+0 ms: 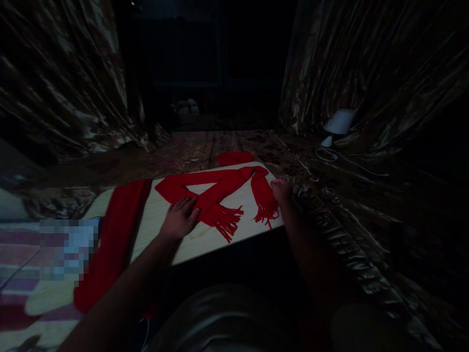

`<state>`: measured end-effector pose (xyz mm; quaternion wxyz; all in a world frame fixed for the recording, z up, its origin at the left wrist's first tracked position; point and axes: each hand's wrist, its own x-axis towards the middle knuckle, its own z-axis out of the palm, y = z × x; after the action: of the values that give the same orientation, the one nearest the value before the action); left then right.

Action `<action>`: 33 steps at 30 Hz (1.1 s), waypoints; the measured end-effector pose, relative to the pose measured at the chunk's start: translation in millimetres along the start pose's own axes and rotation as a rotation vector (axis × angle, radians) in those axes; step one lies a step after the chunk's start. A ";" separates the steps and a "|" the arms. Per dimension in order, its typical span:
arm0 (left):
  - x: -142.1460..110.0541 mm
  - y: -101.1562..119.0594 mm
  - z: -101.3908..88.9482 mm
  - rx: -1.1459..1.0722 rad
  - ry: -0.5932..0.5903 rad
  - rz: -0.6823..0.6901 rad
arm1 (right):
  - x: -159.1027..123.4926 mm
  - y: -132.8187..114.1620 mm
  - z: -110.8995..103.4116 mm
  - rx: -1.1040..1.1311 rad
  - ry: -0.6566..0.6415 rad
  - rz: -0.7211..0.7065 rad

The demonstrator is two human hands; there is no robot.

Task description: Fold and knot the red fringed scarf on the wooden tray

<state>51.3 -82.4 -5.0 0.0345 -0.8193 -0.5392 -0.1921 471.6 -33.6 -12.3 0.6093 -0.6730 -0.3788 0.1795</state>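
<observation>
A red fringed scarf (223, 186) lies bent across a pale wooden board (150, 230), with both fringed ends toward me. My left hand (180, 217) rests flat on the scarf's left part, fingers stretched out. At the scarf's right end, by the board's right edge, my right hand (281, 189) is closed with its fingers curled on the side of the cloth. Dim light hides exactly how much fabric it grips. To the left, a long folded red cloth (120, 230) lies across the same board.
Behind the board is another red cloth piece (235, 157). A white lamp (340, 123) stands at the back right, its cord (361, 164) trailing over patterned fabric. Curtains (326, 58) hang on both sides. Striped cloth (18, 249) and a blurred-out item (69, 249) lie at left.
</observation>
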 end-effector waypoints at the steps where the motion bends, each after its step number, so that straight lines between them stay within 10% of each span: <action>1: -0.2 -0.3 0.3 -0.010 0.010 -0.003 | 0.6 0.4 0.0 -0.011 0.003 -0.009; 33: -2.1 7.5 -9.7 -0.116 0.055 -0.048 | 19.6 29.7 6.1 -0.124 -0.014 -0.067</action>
<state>54.5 -90.0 4.3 -0.0028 -0.8012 -0.5454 -0.2460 488.7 -14.3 -37.6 0.5693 -0.6953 -0.4157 0.1398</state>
